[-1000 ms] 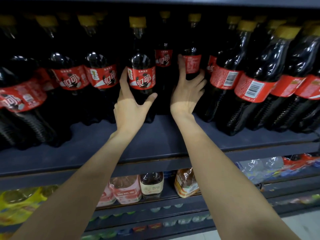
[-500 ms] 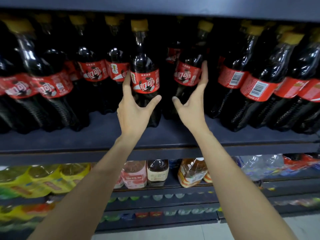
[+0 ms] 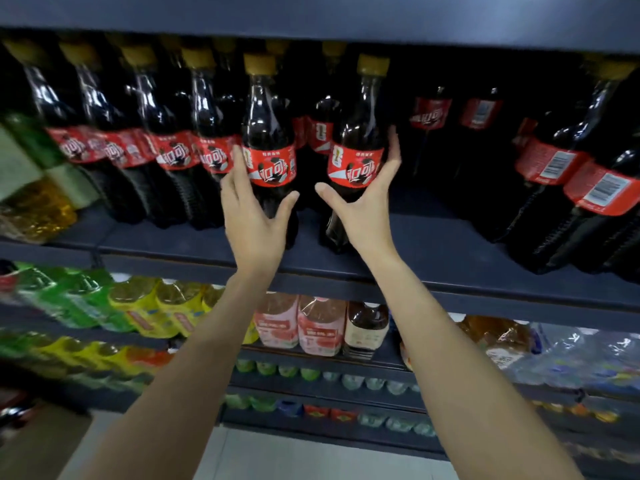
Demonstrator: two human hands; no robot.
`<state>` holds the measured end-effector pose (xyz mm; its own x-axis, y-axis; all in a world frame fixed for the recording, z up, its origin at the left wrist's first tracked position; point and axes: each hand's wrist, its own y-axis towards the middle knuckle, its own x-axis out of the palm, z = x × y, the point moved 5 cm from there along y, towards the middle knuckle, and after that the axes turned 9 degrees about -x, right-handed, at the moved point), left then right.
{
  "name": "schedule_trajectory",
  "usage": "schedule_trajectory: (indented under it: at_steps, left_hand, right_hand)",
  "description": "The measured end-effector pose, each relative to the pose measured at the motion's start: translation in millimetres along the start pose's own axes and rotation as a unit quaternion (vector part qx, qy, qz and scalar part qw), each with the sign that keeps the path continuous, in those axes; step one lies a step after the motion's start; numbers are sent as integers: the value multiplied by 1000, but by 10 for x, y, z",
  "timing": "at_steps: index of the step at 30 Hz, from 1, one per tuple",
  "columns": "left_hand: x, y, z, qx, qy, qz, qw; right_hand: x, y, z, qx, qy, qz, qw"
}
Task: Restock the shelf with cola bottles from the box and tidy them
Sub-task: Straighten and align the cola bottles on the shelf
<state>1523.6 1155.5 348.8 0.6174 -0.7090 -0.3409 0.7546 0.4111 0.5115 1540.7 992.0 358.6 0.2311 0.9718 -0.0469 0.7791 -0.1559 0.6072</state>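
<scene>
Two cola bottles stand upright near the front of the dark shelf [image 3: 398,247], each with a red label and yellow cap. My left hand [image 3: 254,220] cups the left cola bottle [image 3: 268,133] from below its label, fingers on its left side, thumb on its right. My right hand [image 3: 367,206] wraps the right cola bottle [image 3: 360,133], fingers up its right side, thumb across the front. A row of cola bottles [image 3: 138,150] fills the shelf to the left. More cola bottles [image 3: 571,174] lean at the right. No box is in view.
A gap on the shelf lies right of my right hand, with bottles deeper behind it. The upper shelf board [image 3: 311,15] hangs just above the caps. Lower shelves hold green and yellow drinks [image 3: 121,306], pink bottles [image 3: 298,323] and water packs [image 3: 571,355].
My right hand pulled a rear bottle forward beside the left-hand bottle; both now stand side by side near the front. My view shifted right and up.
</scene>
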Motion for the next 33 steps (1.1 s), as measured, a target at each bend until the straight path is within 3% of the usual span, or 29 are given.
schedule_trajectory:
  at_steps: [3,5,8,13,19,25,33]
  left_hand:
    - [-9,-38,37,7,94,40,995]
    - [-41,-62,16,18,133,61,989]
    - [-32,-137,-96,-19,150,10,989]
    - [34,-148,-134,-42,126,-4,991]
    - [211,-114,-89,-46,100,59,992]
    - [189,-84,-103,-52,91,50,993]
    - [170,-109,-143,-24,121,11,992]
  right_hand:
    - [131,-19,25,14,-26,-16,999]
    - [133,-12,51,34,-106,-25,993]
    - [36,-20,48,3,-227,-19,974]
    - [-29,-65,24,6,-208,-62,976]
    - [126,14,8,1,-226,-3,974]
    - [268,35,37,12,-262,11,965]
    - [130,-64,48,-35,-186,-71,979]
